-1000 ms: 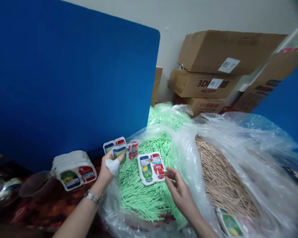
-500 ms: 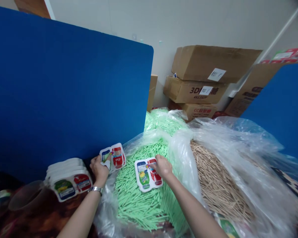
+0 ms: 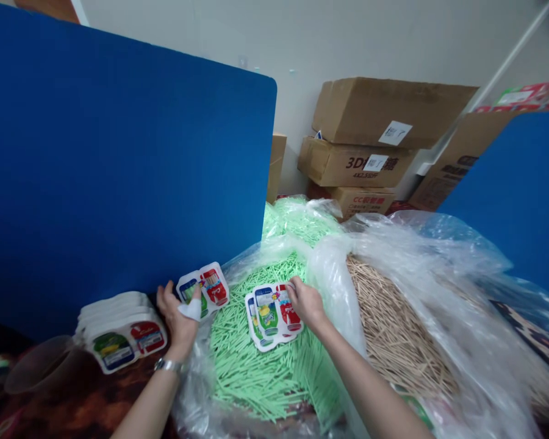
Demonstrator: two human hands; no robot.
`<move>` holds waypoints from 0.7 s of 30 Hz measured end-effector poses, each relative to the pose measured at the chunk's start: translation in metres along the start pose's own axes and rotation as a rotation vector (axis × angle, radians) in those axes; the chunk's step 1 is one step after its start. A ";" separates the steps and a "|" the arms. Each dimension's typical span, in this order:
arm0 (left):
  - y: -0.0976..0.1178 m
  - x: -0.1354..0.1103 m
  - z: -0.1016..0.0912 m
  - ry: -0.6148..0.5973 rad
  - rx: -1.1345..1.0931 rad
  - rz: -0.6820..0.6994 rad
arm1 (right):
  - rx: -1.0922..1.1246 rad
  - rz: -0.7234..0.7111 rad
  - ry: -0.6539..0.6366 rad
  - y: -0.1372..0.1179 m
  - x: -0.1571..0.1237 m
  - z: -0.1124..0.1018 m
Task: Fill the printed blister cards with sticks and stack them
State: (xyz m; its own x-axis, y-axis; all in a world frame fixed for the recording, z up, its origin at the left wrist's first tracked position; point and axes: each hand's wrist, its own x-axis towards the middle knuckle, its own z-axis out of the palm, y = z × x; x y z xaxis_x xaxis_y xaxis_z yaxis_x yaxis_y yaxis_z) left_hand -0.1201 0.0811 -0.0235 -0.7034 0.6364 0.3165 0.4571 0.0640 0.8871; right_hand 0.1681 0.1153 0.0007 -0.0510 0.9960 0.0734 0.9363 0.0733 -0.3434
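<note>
My left hand (image 3: 179, 320) has its fingers spread, and its thumb, with something white around it, overlaps the lower left of a white two-part blister card (image 3: 216, 285) with printed green and red drink-can pictures. That card leans at the left rim of a clear plastic bag (image 3: 251, 251) full of thin green sticks (image 3: 247, 378). Over the sticks, my right hand (image 3: 307, 303) pinches the right edge of a similar card (image 3: 268, 310). Another card (image 3: 251, 317) shows beneath it, offset to the left. A stack of such cards (image 3: 119, 341) stands left of my left hand.
Right of the green sticks lies a plastic bag with brown sticks (image 3: 388, 323). A blue panel (image 3: 128, 158) rises behind the stack; another blue panel (image 3: 516, 201) stands at right. Cardboard boxes (image 3: 361, 161) are piled by the wall. A clear tub (image 3: 36, 372) sits lower left.
The fingers of my left hand have spread away from the left card. In my right hand the cards now show as two, fanned apart, where one showed before. The view has shifted slightly.
</note>
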 end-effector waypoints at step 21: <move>0.076 -0.114 0.000 -1.200 -0.669 -0.437 | 0.963 -0.235 -0.071 -0.024 -0.089 -0.043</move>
State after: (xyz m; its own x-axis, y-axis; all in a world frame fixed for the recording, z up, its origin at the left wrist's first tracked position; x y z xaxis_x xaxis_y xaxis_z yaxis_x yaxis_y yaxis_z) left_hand -0.0056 0.0138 0.0076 0.3097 0.9323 -0.1867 -0.2443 0.2678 0.9320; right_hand 0.1653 0.0230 0.0430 -0.2488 0.9494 0.1917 0.2194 0.2480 -0.9436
